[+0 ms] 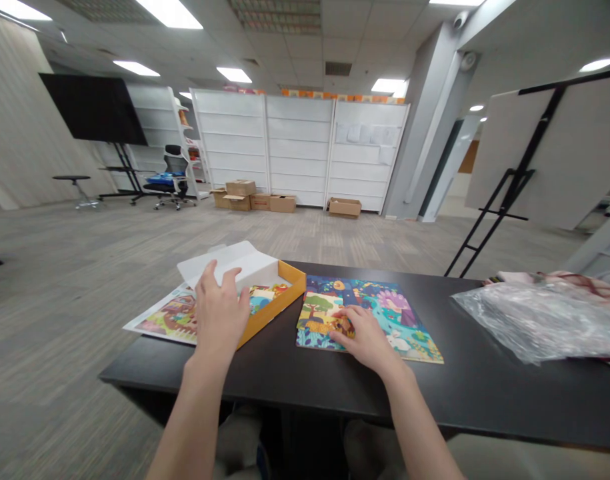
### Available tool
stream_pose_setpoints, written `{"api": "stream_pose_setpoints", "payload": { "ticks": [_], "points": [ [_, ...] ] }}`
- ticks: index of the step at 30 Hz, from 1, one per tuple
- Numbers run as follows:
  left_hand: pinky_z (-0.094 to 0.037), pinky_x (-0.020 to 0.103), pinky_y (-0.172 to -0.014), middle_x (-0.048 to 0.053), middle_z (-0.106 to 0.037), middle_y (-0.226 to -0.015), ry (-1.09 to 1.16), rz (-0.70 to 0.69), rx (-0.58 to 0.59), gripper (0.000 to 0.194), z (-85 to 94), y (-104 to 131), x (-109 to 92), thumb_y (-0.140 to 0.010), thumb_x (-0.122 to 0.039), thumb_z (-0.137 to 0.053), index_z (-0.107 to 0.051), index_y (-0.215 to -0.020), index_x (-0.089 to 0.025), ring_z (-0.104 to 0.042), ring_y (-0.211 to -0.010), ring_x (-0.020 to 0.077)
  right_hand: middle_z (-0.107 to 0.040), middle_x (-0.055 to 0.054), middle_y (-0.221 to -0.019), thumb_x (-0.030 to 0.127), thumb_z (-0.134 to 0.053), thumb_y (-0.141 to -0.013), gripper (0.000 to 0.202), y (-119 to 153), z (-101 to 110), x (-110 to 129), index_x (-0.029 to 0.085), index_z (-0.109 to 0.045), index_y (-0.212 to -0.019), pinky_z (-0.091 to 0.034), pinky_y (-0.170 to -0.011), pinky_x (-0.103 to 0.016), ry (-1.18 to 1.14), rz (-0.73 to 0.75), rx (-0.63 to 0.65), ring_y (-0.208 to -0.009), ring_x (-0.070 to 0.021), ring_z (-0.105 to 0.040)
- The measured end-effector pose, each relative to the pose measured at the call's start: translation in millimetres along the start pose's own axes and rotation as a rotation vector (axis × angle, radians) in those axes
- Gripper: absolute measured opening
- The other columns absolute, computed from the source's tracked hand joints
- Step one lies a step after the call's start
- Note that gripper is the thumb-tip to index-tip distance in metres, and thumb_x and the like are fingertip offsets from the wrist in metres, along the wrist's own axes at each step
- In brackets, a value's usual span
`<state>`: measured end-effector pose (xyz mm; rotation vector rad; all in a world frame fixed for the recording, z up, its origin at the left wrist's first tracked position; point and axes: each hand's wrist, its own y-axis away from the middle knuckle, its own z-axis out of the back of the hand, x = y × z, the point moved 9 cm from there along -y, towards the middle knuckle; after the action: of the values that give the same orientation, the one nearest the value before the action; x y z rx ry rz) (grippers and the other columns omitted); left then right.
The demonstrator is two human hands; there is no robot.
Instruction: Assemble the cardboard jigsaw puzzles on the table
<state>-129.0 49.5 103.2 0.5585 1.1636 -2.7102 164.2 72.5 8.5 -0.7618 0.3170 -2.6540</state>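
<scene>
My left hand [221, 310] hovers over an open cardboard box [272, 313] with yellow-orange sides, its fingers spread and nothing in them. Colourful picture pieces [261, 298] lie inside the box, partly hidden by that hand. On the table to the right is a flat, brightly printed picture board [369, 290]. Pieces showing a green tree [317, 305] lie on its left part. There, my right hand [363, 333] rests with bent fingers, thumb and fingertips around a small orange-brown puzzle piece [343, 325]. Its far edge is hidden under the fingers.
A printed picture sheet [169, 317] lies left of the box, under its raised white flap [225, 260]. Crumpled clear plastic [539, 320] covers the right side of the black table [465, 393]. Beyond stand cardboard boxes [239, 189] and an easel-like stand [509, 193].
</scene>
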Motion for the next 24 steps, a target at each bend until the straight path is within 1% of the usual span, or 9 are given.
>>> {"api": "stream_pose_setpoints", "payload": {
  "ticks": [2, 3, 5, 7, 9, 12, 17, 20, 24],
  "points": [
    [-0.046, 0.046, -0.107, 0.016, -0.057, -0.136, 0.143, -0.092, 0.014, 0.030, -1.0, 6, -28, -0.093, -0.025, -0.050, -0.064, -0.118, -0.017, -0.057, -0.127, 0.0313, -0.068, -0.008, -0.115, 0.035, -0.073, -0.086, 0.026, 0, 0, 1, 0.024, -0.069, -0.109, -0.042, -0.101, -0.043, 0.002, -0.007, 0.011, -0.111, -0.0273, -0.061],
    [-0.050, 0.041, -0.102, 0.013, -0.064, -0.125, 0.225, -0.138, 0.096, 0.027, -9.5, 12, -44, -0.095, -0.025, -0.047, -0.064, -0.115, -0.018, -0.062, -0.117, 0.0273, -0.068, -0.008, -0.114, 0.035, -0.073, -0.087, 0.025, 0, 0, 1, 0.024, -0.069, -0.109, -0.042, -0.101, -0.042, 0.002, -0.013, 0.012, -0.110, -0.0271, -0.062],
    [-0.053, 0.036, -0.095, 0.010, -0.070, -0.114, 0.291, -0.208, 0.358, 0.026, -38.6, 31, -76, -0.097, -0.025, -0.046, -0.062, -0.116, -0.020, -0.068, -0.104, 0.0233, -0.069, -0.008, -0.113, 0.035, -0.073, -0.087, 0.024, -1, 0, 0, 0.023, -0.068, -0.107, -0.043, -0.100, -0.042, 0.009, -0.026, 0.008, -0.109, -0.0272, -0.062],
    [-0.052, 0.036, -0.095, 0.012, -0.068, -0.119, 0.228, -0.267, 0.568, 0.033, -66.3, 56, -100, -0.096, -0.027, -0.051, -0.057, -0.128, -0.018, -0.066, -0.109, 0.0252, -0.069, -0.009, -0.113, 0.033, -0.073, -0.087, 0.025, 0, 1, 0, 0.022, -0.068, -0.108, -0.044, -0.098, -0.041, 0.017, -0.025, 0.000, -0.109, -0.0275, -0.062],
    [-0.050, 0.041, -0.098, 0.018, -0.063, -0.130, 0.099, -0.288, 0.661, 0.045, -85.1, 75, -113, -0.094, -0.030, -0.057, -0.051, -0.135, -0.015, -0.061, -0.121, 0.0318, -0.069, -0.010, -0.114, 0.032, -0.073, -0.087, 0.026, 1, 1, 0, 0.021, -0.067, -0.109, -0.045, -0.098, -0.041, 0.013, -0.014, -0.009, -0.109, -0.0277, -0.062],
    [-0.049, 0.046, -0.098, 0.023, -0.058, -0.133, -0.046, -0.245, 0.738, 0.050, -100.6, 88, -114, -0.092, -0.037, -0.060, -0.051, -0.135, -0.012, -0.057, -0.125, 0.0381, -0.071, -0.009, -0.114, 0.029, -0.070, -0.089, 0.025, 4, 1, 0, 0.021, -0.066, -0.112, -0.046, -0.097, -0.041, -0.027, -0.004, -0.012, -0.109, -0.0272, -0.063],
    [-0.048, 0.042, -0.099, 0.021, -0.061, -0.128, -0.028, -0.288, 0.846, 0.042, -105.9, 90, -116, -0.093, -0.035, -0.057, -0.054, -0.128, -0.012, -0.059, -0.122, 0.0347, -0.072, -0.008, -0.113, 0.023, -0.064, -0.092, 0.022, 8, 4, 2, 0.021, -0.065, -0.114, -0.047, -0.094, -0.040, -0.070, -0.009, 0.002, -0.105, -0.0254, -0.064],
    [-0.047, 0.039, -0.098, 0.019, -0.062, -0.127, 0.021, -0.284, 0.839, 0.036, -105.4, 87, -117, -0.093, -0.031, -0.057, -0.055, -0.124, -0.013, -0.059, -0.121, 0.0317, -0.072, -0.009, -0.114, 0.022, -0.064, -0.090, 0.024, 8, 5, 5, 0.020, -0.065, -0.114, -0.047, -0.095, -0.041, -0.064, -0.020, 0.011, -0.106, -0.0265, -0.064],
    [-0.048, 0.037, -0.092, 0.018, -0.064, -0.121, 0.022, -0.199, 0.778, 0.029, -108.6, 81, -111, -0.092, -0.028, -0.055, -0.058, -0.117, -0.013, -0.062, -0.113, 0.0313, -0.072, -0.010, -0.116, 0.025, -0.067, -0.089, 0.025, 8, 5, 8, 0.021, -0.065, -0.113, -0.047, -0.097, -0.041, -0.067, -0.052, -0.003, -0.110, -0.0281, -0.063]
  ]
}}
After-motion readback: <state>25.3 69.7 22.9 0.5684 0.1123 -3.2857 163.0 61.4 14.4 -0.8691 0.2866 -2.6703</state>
